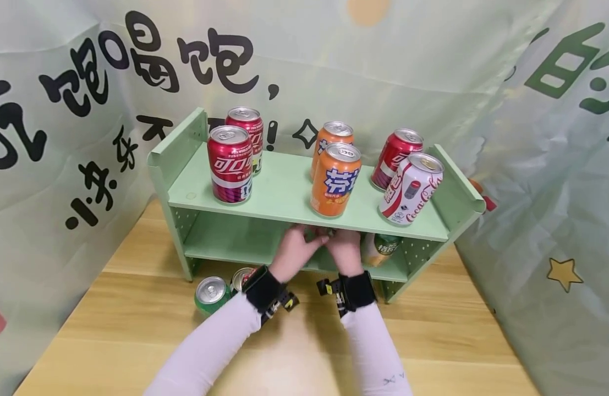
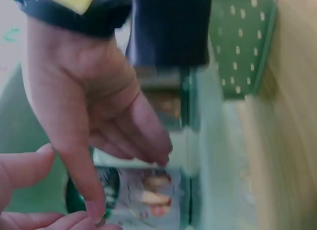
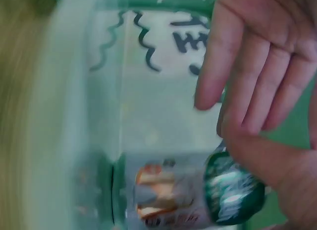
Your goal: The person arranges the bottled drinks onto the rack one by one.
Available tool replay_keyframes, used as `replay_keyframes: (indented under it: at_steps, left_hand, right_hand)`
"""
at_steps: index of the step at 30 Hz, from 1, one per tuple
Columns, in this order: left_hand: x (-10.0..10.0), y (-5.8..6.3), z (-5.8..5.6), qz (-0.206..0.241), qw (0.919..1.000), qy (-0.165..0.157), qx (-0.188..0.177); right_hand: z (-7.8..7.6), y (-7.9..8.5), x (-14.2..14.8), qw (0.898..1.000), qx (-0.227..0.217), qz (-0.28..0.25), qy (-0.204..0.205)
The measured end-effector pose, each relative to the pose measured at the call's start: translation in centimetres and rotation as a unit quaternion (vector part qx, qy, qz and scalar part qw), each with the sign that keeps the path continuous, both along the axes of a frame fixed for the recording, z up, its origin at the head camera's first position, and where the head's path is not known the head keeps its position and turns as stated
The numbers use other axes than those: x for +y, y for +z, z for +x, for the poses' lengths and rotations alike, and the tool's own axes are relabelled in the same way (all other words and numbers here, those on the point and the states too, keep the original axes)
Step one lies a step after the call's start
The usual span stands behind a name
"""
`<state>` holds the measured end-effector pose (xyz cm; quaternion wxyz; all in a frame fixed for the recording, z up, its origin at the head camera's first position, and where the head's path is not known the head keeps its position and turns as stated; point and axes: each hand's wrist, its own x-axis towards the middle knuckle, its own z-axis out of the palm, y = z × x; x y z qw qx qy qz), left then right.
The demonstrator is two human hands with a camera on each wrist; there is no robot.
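Note:
Both hands reach under the top board of a green two-tier shelf (image 1: 284, 170), onto its lower level. Beside them stands a pale drinks can with a green top (image 2: 153, 198), its printed label also clear in the right wrist view. My left hand (image 1: 289, 250) has its fingers extended, with fingertips near my right hand's. The right hand (image 1: 346, 250) comes in from the other side, thumb right at the can's green top, other fingers loosely extended. A similar can (image 1: 380, 250) stands to its right on the lower board. The top board hides part of the fingers in the head view.
On the top board stand red cola cans (image 1: 230, 165), orange soda cans (image 1: 335, 179) and a white cola can (image 1: 410, 190). A green can (image 1: 211, 294) and another can (image 1: 241, 278) stand on the wooden table (image 1: 433, 341) before the shelf, beside my left forearm.

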<state>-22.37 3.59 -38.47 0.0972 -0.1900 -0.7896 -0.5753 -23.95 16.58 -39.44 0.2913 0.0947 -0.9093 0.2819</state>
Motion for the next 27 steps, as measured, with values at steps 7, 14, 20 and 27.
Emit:
replay_keyframes:
  at_steps: [7,14,20,27]
  left_hand:
    - [-0.9,-1.5,4.6,0.067,0.9975,-0.021,-0.006]
    - [-1.9,-2.4,6.8,0.097,0.9952,-0.011,-0.011]
    - [-3.3,-2.8,7.7,0.137,0.9894,-0.018,-0.046]
    - [-5.9,-3.3,8.3,0.07,0.9972,0.01,-0.021]
  right_hand:
    - [4.6,0.2,-1.5,0.974,-0.147,-0.173,0.01]
    - [6.5,-0.4,-2.9,0.958,-0.171,-0.23,0.031]
    - [7.2,-1.7,-4.9,0.978,-0.09,-0.183,0.043]
    - [7.6,-4.3,-6.4,0.979,0.051,-0.174,0.099]
